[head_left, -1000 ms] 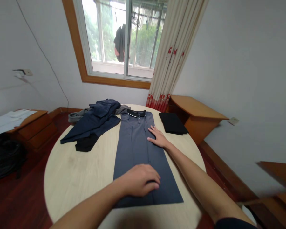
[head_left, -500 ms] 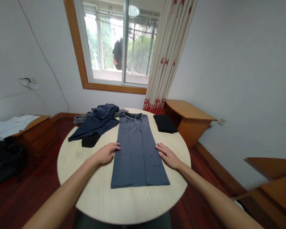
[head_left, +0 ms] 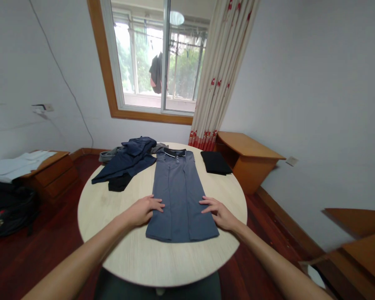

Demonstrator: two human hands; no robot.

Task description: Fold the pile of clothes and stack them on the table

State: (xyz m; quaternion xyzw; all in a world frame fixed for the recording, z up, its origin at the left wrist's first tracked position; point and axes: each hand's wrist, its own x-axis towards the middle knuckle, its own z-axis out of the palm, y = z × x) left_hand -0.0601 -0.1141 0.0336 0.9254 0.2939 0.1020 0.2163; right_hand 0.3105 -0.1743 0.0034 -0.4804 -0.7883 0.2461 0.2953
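A grey polo shirt [head_left: 178, 191] lies on the round table [head_left: 125, 258]. Its sides are folded inward into a long panel, and the dark collar and buttons point away from me. My left hand [head_left: 146, 209] rests on the shirt's left edge, fingers stretched over the cloth. On the opposite edge, my right hand [head_left: 220, 213] lies with its fingers apart on the fabric. Both thumbs are partly hidden, so I cannot tell whether they reach under the edges. The bottom hem bows slightly towards me.
A heap of dark blue clothes [head_left: 129, 160] lies at the table's back left, with grey and black pieces around it. A folded black garment [head_left: 215, 162] is at the back right. Beyond stand a wooden desk [head_left: 250, 146] and a patterned curtain [head_left: 220, 79].
Both hands have slid nearer to me along the shirt's edges and a little further onto the cloth. The hem, straight before, is now curved with its corners raised or drawn back.
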